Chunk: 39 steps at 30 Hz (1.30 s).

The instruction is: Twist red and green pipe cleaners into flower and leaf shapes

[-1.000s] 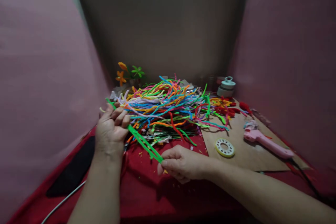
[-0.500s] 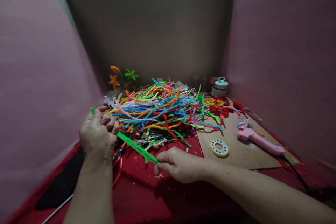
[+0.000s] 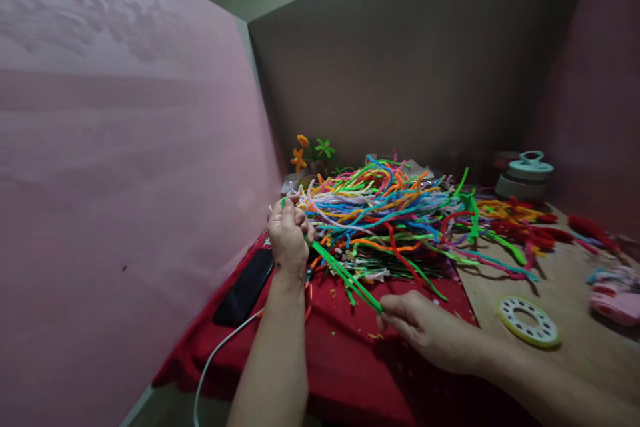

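Note:
Bright green pipe cleaners (image 3: 345, 273) stretch at a slant between my two hands, above the red cloth. My left hand (image 3: 290, 230) is closed around their upper end, and a small green tip pokes out over the thumb. The lower end is pinched between the thumb and fingers of my right hand (image 3: 417, 330). One short green piece bends down from the middle of the strands. Just behind lies a big heap of multicoloured pipe cleaners (image 3: 375, 207). Orange-handled pliers or scissors (image 3: 309, 293) lie partly hidden beside my left wrist.
A black phone (image 3: 245, 290) and white cable (image 3: 215, 353) lie left. On the board at right are a tape roll (image 3: 529, 321) and a pink glue gun (image 3: 617, 303). A lidded jar (image 3: 525, 177) and pipe-cleaner flowers (image 3: 310, 153) stand behind. Pink walls flank the table.
The view has swung left, so everything appears further right and the phone shows fully. Both hands keep hold of the green pipe cleaners, whose strands look slightly more spread apart.

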{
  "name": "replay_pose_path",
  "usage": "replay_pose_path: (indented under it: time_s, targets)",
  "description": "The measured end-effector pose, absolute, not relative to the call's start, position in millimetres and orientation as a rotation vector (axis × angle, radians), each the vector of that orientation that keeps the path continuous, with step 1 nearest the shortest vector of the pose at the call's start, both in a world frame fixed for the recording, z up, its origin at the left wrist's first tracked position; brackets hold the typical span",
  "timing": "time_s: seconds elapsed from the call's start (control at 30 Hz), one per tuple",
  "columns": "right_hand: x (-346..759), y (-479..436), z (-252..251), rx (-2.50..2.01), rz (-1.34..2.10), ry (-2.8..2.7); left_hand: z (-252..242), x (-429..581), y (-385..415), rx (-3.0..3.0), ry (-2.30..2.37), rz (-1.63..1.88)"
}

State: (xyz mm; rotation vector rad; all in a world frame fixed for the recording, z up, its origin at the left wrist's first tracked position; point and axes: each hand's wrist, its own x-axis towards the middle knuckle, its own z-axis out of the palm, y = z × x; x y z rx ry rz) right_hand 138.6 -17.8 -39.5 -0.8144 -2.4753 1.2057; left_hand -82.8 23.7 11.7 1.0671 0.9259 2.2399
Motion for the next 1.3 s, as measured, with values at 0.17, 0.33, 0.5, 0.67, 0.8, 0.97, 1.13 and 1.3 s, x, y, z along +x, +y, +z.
replay_pose_path:
  time_s: [0.17, 0.33, 0.5, 0.67, 0.8, 0.97, 1.13, 1.3]
  targets:
    - [138, -13, -41, -0.839, 1.281, -2.34, 16, -90, 23, 0.72, 0.718, 2.166]
    - [136, -12, -43, -0.952, 1.652, -2.089, 18, -101, 24, 0.533, 0.662, 2.068]
    - [135, -14, -41, -0.871, 1.905, -1.843, 17, -104, 24, 0.475, 0.589, 2.047]
    - [140, -4, -44, -0.73, 2.1, -1.627, 14, -103, 26, 0.507, 0.538, 2.044]
    - [143, 4, -49, -0.59, 2.247, -1.521, 14, -103, 27, 0.522, 0.58, 2.041]
    - [144, 6, -47, -0.543, 2.375, -1.398, 15, -103, 28, 0.461, 0.615, 2.079]
    - [143, 6, -47, -0.528, 2.35, -1.419, 16, -104, 28, 0.414, 0.589, 2.09]
    - [142, 2, -45, -0.561, 2.157, -1.494, 17, -104, 29, 0.385, 0.56, 2.096]
